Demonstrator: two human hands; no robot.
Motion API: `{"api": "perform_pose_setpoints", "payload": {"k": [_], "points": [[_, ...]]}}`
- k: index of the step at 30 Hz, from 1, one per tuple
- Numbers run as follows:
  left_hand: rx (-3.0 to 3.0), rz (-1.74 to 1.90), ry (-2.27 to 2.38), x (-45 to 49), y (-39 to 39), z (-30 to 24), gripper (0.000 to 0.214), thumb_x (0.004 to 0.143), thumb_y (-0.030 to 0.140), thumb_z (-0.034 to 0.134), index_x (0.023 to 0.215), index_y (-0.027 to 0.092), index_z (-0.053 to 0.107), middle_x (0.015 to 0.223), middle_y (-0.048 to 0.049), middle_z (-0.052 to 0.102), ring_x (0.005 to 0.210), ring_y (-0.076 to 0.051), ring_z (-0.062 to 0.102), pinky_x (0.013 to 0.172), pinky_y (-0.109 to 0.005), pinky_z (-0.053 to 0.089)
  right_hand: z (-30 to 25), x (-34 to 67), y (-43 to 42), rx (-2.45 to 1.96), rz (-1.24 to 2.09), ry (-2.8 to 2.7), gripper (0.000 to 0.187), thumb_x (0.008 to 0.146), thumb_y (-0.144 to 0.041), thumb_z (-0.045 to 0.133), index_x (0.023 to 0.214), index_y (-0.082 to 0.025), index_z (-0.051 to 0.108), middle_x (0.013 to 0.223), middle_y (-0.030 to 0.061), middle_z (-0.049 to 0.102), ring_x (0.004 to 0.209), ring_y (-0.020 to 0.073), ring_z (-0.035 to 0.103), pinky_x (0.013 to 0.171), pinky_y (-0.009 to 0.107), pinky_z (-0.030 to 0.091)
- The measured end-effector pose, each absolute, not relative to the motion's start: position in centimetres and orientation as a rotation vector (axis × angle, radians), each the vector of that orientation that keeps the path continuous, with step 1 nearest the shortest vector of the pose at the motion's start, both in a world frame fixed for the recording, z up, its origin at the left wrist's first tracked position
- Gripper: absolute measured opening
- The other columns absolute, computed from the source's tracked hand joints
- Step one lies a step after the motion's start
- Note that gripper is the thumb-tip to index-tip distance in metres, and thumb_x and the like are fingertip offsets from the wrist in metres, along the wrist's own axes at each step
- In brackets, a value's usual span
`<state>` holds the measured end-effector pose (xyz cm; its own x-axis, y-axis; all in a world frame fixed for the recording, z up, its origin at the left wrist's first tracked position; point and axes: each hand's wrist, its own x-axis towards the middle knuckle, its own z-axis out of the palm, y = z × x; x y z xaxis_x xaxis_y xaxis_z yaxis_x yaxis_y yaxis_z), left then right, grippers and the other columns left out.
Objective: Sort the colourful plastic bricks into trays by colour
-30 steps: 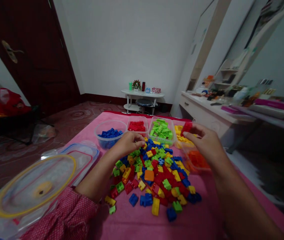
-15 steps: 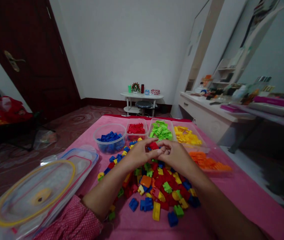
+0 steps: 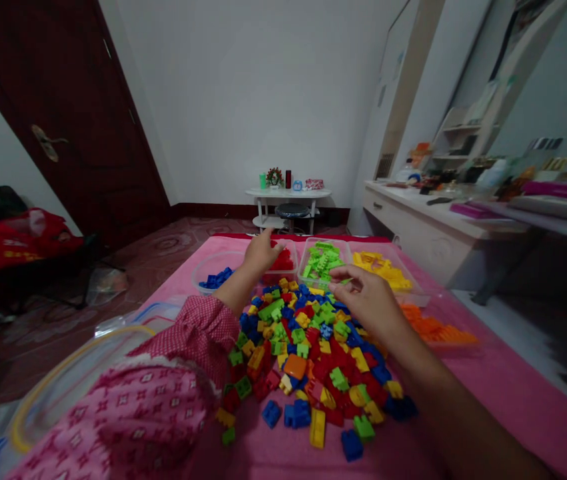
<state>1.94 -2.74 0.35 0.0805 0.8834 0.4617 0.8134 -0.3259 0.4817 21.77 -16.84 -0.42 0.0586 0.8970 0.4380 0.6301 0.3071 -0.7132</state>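
My left hand [image 3: 260,253] reaches forward over the clear box of red bricks [image 3: 283,259], with thumb and forefinger apart and nothing visible between them. Its other fingers are partly hidden. My right hand [image 3: 366,293] hovers above the right side of a mixed brick pile [image 3: 308,347], close to the near edge of the box of green bricks [image 3: 323,260]. Its fingers are loosely curled, with a gap between thumb and forefinger, and I see nothing in them. The pile holds red, blue, yellow, green and orange toy building bricks.
A round tub of blue bricks [image 3: 218,277] stands left of the red box. Boxes of yellow bricks [image 3: 380,270] and orange bricks [image 3: 438,330] stand on the right. Clear lids [image 3: 88,373] lie at the left of the pink-covered table [image 3: 503,393].
My hands were together over the pile around a red brick and have parted. The left has moved forward to the red box; the right has shifted slightly right. The view has shifted a little.
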Motion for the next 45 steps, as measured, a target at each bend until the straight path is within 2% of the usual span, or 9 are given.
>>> {"api": "perform_pose_setpoints", "payload": {"k": [3, 8, 14, 19, 23, 28, 35, 40, 45], "points": [[2.357, 1.020, 1.758, 2.0, -3.2, 0.0, 0.062, 0.076, 0.034, 0.062, 0.131, 0.011, 0.046, 0.121, -0.0173, 0.058, 0.112, -0.025, 0.053, 0.093, -0.034, 0.041, -1.1, 21.5, -16.6, -1.429, 0.294, -1.743, 0.020, 0.073, -0.021, 0.057, 0.091, -0.017, 0.066, 0.091, 0.0047, 0.068, 0.070, 0.0150, 0.061, 0.066, 0.028, 0.048], [2.462, 0.657, 1.629, 1.9, -8.7, 1.0, 0.026, 0.080, 0.030, 0.055, 0.099, 0.021, 0.070, 0.091, -0.0065, 0.071, 0.084, -0.018, 0.063, 0.076, -0.026, 0.045, -2.8, 21.3, -16.6, -1.439, 0.256, -2.063, 0.027, 0.070, -0.014, 0.058, 0.095, -0.021, 0.068, 0.100, 0.0043, 0.068, 0.096, 0.0208, 0.059, 0.086, 0.033, 0.044], [2.486, 0.330, 1.603, 0.3, -12.5, 0.0, 0.030, 0.072, 0.027, 0.060, 0.100, 0.025, 0.071, 0.090, -0.0065, 0.070, 0.081, -0.020, 0.063, 0.069, -0.026, 0.043, -4.4, 20.9, -17.1, -1.450, 0.288, -2.229, 0.044, 0.075, -0.014, 0.052, 0.118, -0.019, 0.061, 0.121, 0.0080, 0.060, 0.114, 0.0234, 0.052, 0.099, 0.037, 0.037], [2.526, 0.223, 1.439, -0.6, -12.5, -2.0, 0.043, 0.064, 0.025, 0.066, 0.107, 0.028, 0.068, 0.097, -0.0063, 0.068, 0.088, -0.023, 0.061, 0.075, -0.028, 0.043, -4.1, 20.4, -17.4, -1.386, 0.348, -2.246, 0.037, 0.072, -0.011, 0.053, 0.105, -0.022, 0.066, 0.111, 0.0055, 0.063, 0.106, 0.0212, 0.055, 0.094, 0.034, 0.039], [2.510, 0.269, 1.375, -1.1, -12.4, -2.0, 0.040, 0.062, 0.027, 0.069, 0.103, 0.027, 0.070, 0.089, -0.0046, 0.067, 0.079, -0.019, 0.059, 0.068, -0.025, 0.042, -3.7, 20.0, -17.9, -1.428, 0.345, -2.257, 0.031, 0.071, -0.015, 0.059, 0.099, -0.024, 0.068, 0.102, 0.0049, 0.064, 0.098, 0.0217, 0.058, 0.088, 0.033, 0.042], [2.485, 0.290, 1.334, -1.4, -12.3, -1.8, 0.031, 0.071, 0.028, 0.061, 0.100, 0.024, 0.071, 0.076, -0.0041, 0.067, 0.067, -0.016, 0.057, 0.062, -0.024, 0.039, -3.9, 19.6, -18.5, -1.440, 0.322, -2.267, 0.033, 0.074, -0.022, 0.061, 0.106, -0.023, 0.066, 0.106, 0.0080, 0.061, 0.101, 0.0229, 0.056, 0.088, 0.034, 0.041], [2.444, 0.346, 1.318, -1.7, -12.1, -1.7, 0.031, 0.071, 0.026, 0.058, 0.098, 0.022, 0.072, 0.068, -0.0024, 0.064, 0.060, -0.014, 0.053, 0.057, -0.023, 0.036, -3.9, 19.2, -18.3, -1.374, 0.252, -2.299, 0.016, 0.070, -0.017, 0.065, 0.086, -0.021, 0.067, 0.108, 0.0069, 0.057, 0.103, 0.0215, 0.053, 0.089, 0.033, 0.039], [2.429, 0.371, 1.314, -2.0, -12.0, -1.7, 0.028, 0.069, 0.027, 0.061, 0.094, 0.021, 0.073, 0.064, -0.0014, 0.061, 0.059, -0.013, 0.051, 0.055, -0.022, 0.034, -3.2, 19.2, -18.0, -1.430, 0.249, -2.230, 0.012, 0.069, -0.023, 0.068, 0.080, -0.019, 0.066, 0.094, 0.0055, 0.061, 0.090, 0.0204, 0.056, 0.081, 0.032, 0.042], [2.168, 0.683, 1.185, -1.2, -11.6, -1.4, 0.031, 0.076, 0.029, 0.053, 0.100, 0.015, 0.069, 0.064, -0.0013, 0.059, 0.058, -0.012, 0.048, 0.054, -0.021, 0.035, -2.5, 18.5, -17.9, -1.348, 0.323, -1.942, 0.015, 0.077, -0.027, 0.060, 0.087, -0.019, 0.066, 0.084, 0.0030, 0.064, 0.077, 0.0168, 0.058, 0.071, 0.028, 0.044]]}}
